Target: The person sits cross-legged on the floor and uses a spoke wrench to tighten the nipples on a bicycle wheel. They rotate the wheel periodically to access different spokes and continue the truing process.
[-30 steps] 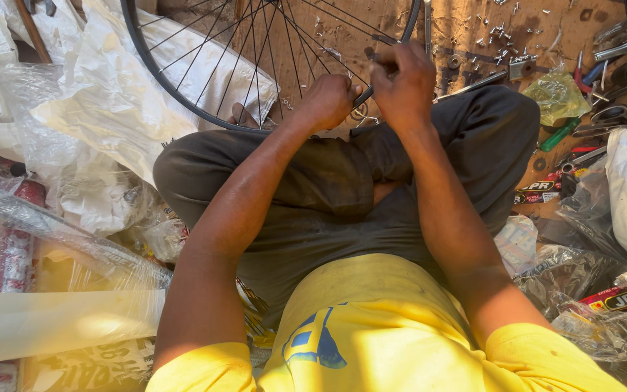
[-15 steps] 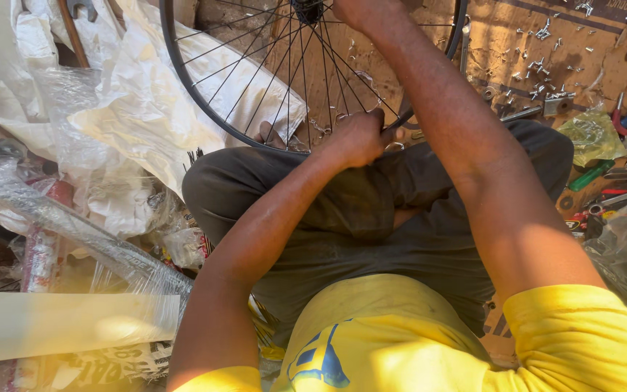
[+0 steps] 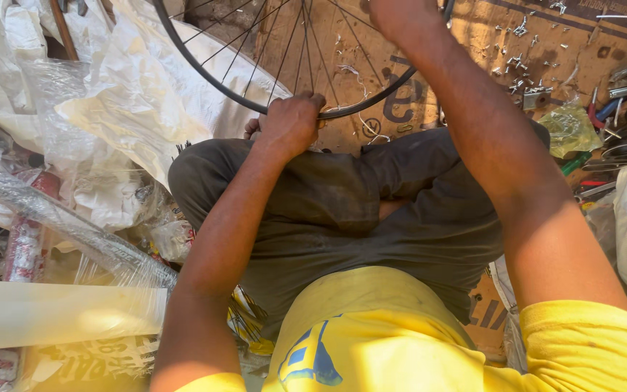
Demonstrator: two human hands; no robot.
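Cardboard sheet (image 3: pixel 473 65) covers the floor ahead, w/ crumpled plastic sheeting (image 3: pixel 103 94) piled at left. Person sits cross-legged, dark trousers (image 3: pixel 342 210) & yellow shirt (image 3: pixel 371 334) filling lower centre.

Bicycle wheel (image 3: pixel 219 80) stands upright just past the knees, rim's lower arc over the cardboard, spokes fanning up out of frame. Vs 0.5 s ago the view has tipped and the wheel sits further left/higher; the rim's right side now runs behind the forearm.

Left hand (image 3: pixel 292 123) is closed in a fist round the rim at its lowest point, same grip as before. Right hand (image 3: pixel 400 14) has gone higher, now mostly cut off by the top edge among the spokes; can't tell if fingers are apart or clamped.

Small stuff: loose nuts & bolts (image 3: pixel 524 58) scattered top right, pliers & hand tools (image 3: pixel 611 138) near the right knee.
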